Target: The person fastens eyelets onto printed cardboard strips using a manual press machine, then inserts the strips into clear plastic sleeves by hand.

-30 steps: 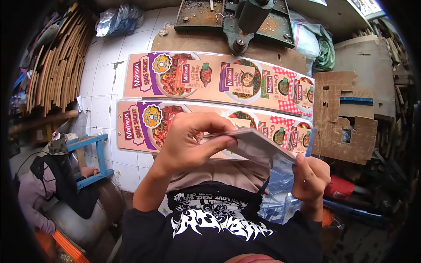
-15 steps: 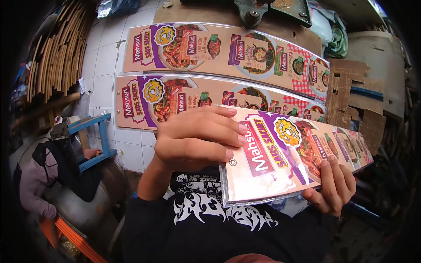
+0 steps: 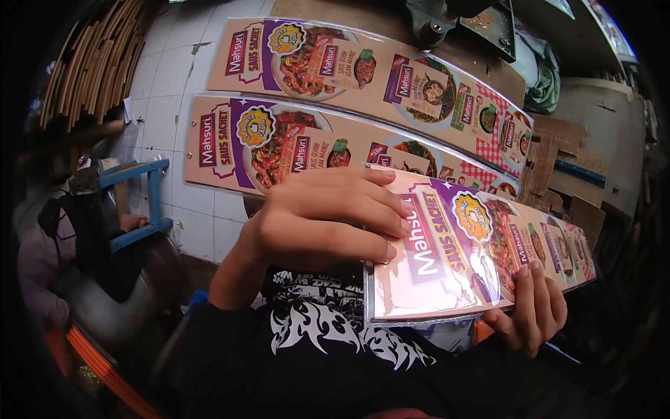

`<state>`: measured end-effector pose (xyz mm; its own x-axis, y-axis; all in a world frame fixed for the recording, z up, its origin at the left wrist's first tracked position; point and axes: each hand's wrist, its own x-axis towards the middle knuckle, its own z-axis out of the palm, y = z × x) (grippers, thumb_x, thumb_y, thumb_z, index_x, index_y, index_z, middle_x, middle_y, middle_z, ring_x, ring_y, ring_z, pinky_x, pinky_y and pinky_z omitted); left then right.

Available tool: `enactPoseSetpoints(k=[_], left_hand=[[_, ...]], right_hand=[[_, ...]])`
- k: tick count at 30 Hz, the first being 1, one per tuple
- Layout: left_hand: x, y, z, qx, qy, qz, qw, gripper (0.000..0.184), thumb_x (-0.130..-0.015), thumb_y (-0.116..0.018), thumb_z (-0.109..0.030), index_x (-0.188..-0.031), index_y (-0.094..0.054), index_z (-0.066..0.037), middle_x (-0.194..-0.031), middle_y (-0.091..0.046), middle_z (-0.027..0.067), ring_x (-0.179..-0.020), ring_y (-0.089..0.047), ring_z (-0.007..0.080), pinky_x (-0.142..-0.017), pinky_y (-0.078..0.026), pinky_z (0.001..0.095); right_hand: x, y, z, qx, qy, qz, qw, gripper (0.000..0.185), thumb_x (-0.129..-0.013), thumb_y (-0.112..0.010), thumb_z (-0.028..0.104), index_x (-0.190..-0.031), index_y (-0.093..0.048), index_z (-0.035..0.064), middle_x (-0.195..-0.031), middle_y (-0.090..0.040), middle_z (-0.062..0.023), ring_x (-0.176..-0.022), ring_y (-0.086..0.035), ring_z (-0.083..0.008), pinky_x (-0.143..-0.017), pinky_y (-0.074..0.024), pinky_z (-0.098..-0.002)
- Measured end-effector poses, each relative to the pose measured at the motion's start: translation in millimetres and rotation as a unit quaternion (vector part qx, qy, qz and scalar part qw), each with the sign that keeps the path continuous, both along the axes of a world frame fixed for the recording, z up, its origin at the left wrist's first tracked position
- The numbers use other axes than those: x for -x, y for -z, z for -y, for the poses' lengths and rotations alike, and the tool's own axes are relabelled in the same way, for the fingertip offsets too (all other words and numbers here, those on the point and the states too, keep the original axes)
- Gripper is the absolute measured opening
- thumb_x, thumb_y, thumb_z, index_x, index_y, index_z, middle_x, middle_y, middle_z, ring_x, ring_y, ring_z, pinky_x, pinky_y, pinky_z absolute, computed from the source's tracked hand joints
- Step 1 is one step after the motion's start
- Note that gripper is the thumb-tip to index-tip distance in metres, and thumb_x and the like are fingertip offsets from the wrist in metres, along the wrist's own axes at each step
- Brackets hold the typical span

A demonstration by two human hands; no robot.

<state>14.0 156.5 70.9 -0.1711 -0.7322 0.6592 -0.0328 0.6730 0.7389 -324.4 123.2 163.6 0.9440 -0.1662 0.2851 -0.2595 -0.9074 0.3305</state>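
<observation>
A long, plastic-covered printed sign [image 3: 460,272] with "Mahsuri Saus Sachet" lettering and food pictures is held tilted in front of my chest. My left hand [image 3: 328,216] is closed over its near-left end, fingers lying across the printed face, thumb hidden. Along the lower edge, my right hand [image 3: 532,307] grips the sign with its fingertips on the front. Just beyond lie two matching signs side by side, an upper sign [image 3: 307,70] and a lower sign [image 3: 230,164]. The held sign overlaps the right part of the lower one.
A dark metal machine [image 3: 447,24] stands at the far edge of a brown board. Brown cardboard pieces [image 3: 558,153] lie to the right, and stacked boards [image 3: 98,63] at upper left. Another person's sleeve [image 3: 42,244] shows beside a blue frame [image 3: 132,174].
My left hand has shifted a little to the right on the sign, and the metal eyelet at its corner is now mostly covered. The view has tilted slightly.
</observation>
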Motion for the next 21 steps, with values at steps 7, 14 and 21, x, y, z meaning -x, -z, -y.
enactPoseSetpoints(k=[7, 14, 21], left_hand=[[-19, -16, -6, -0.137, 0.133, 0.014, 0.981, 0.023, -0.074, -0.069, 0.006, -0.096, -0.072, 0.0, -0.1, -0.073, 0.015, -0.098, -0.071, 0.0311, -0.091, -0.055, 0.0443], [-27, -26, -2, -0.123, 0.271, 0.079, 0.951, 0.011, -0.083, -0.07, 0.003, -0.093, -0.072, 0.002, -0.093, -0.073, 0.0132, -0.089, -0.073, 0.0265, -0.091, -0.056, 0.0415], [-14, -29, -3, -0.109, 0.338, 0.071, 0.932, 0.015, -0.084, -0.071, 0.001, -0.098, -0.071, 0.002, -0.095, -0.072, 0.012, -0.084, -0.071, 0.0256, -0.089, -0.058, 0.0398]], right_hand=[[-17, -20, 19, -0.096, -0.065, -0.016, 0.993, 0.064, -0.082, -0.069, 0.01, -0.141, -0.055, 0.0273, -0.08, -0.057, -0.002, -0.061, -0.054, -0.011, -0.057, -0.0418, -0.0209], [-20, -28, 21, -0.17, -0.093, -0.016, 0.981, 0.055, -0.081, -0.068, 0.014, -0.134, -0.061, 0.0264, -0.081, -0.055, 0.004, -0.061, -0.047, -0.006, -0.055, -0.0365, -0.0205], [-16, -24, 18, -0.193, -0.118, 0.03, 0.974, 0.052, -0.083, -0.063, 0.016, -0.134, -0.061, 0.0239, -0.08, -0.053, 0.0073, -0.058, -0.042, -0.0034, -0.051, -0.0323, -0.0196]])
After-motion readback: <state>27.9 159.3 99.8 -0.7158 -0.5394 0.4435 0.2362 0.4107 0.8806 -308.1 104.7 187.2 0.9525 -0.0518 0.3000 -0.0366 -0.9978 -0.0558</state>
